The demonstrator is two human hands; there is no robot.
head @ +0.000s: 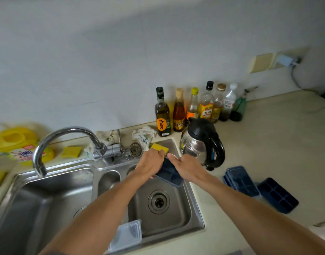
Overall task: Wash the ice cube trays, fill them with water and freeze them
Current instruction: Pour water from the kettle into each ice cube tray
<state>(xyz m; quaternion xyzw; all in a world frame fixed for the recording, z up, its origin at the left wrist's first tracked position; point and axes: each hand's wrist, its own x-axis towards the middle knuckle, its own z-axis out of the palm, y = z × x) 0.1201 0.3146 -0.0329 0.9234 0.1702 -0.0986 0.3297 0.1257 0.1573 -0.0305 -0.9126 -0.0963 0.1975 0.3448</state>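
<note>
Over the right sink basin [176,218] both my hands hold a dark blue ice cube tray [170,173]. My left hand [150,165] grips its left edge together with a yellow sponge [159,148] that sticks out above the fingers. On the tray's right edge my right hand [186,167] holds on, thumb pointing left. Part of the tray is hidden beneath the hands. Two more blue trays lie on the counter to the right: a lidded stack [240,181] and an open one [277,197]. A clear tray lid [127,235] leans at the basin's front rim.
A curved chrome tap [66,138] reaches over the left basin [38,208]. A steel kettle [202,142] stands just right of the sink, with a row of bottles [194,105] behind it. A drain strainer [136,149], cloths, a second sponge [71,151] and detergent [25,155] lie along the back.
</note>
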